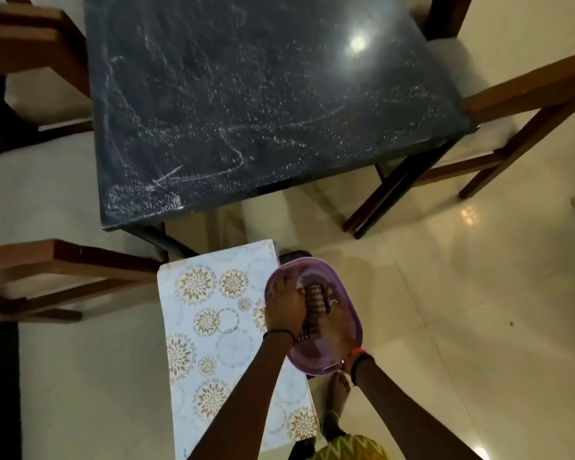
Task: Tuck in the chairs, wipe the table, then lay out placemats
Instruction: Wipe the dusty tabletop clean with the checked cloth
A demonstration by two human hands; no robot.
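Note:
The dark speckled table (263, 104) fills the upper middle, its top streaked with white smears. Below it stands a low stool with a white floral top (213, 313). On the stool's right edge sits a purple plastic basket (352, 307). Inside the basket lies a brown striped roll (312, 307), apparently rolled placemats. My left hand (284, 305) and my right hand (336, 327) both reach into the basket and grip this roll from either side.
Wooden chairs stand around the table: one at the upper left (30, 54), one at the lower left (63, 273), one at the right (528, 104). The floor (478, 310) is glossy cream tile. My bare foot (337, 390) stands beside the stool.

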